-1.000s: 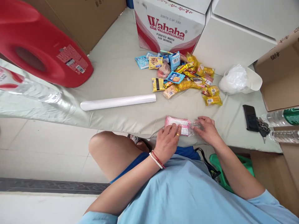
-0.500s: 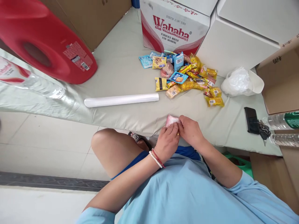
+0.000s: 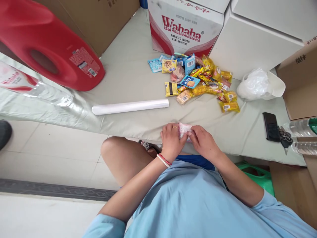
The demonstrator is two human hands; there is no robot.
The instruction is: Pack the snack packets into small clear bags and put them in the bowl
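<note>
Between my two hands is a small pink-and-white plastic packet (image 3: 184, 129), held at the front edge of the cloth-covered surface (image 3: 138, 124). My left hand (image 3: 171, 138) is closed on its left side, with a ring and beaded bracelets showing. On the packet's right side, my right hand (image 3: 203, 139) pinches it with thumb and fingers. What the packet contains cannot be made out. Beyond the hands lies a heap of small wrapped snacks (image 3: 198, 86) in yellow, blue and clear wrappers. Left of the heap lies a white roll (image 3: 131, 106).
A Wahaha carton (image 3: 185, 31) stands behind the snacks. At left are a big red jug (image 3: 74, 62) and a clear water bottle (image 3: 47, 91). To the right are a white plastic bag (image 3: 255, 84) in a scoop-like holder, a phone (image 3: 271, 126), keys (image 3: 285, 137) and bottles (image 3: 300, 128).
My left hand has shifted left from over the packet to its side, so more of the packet shows flat between the hands. A dark shoe has appeared at the left edge.
</note>
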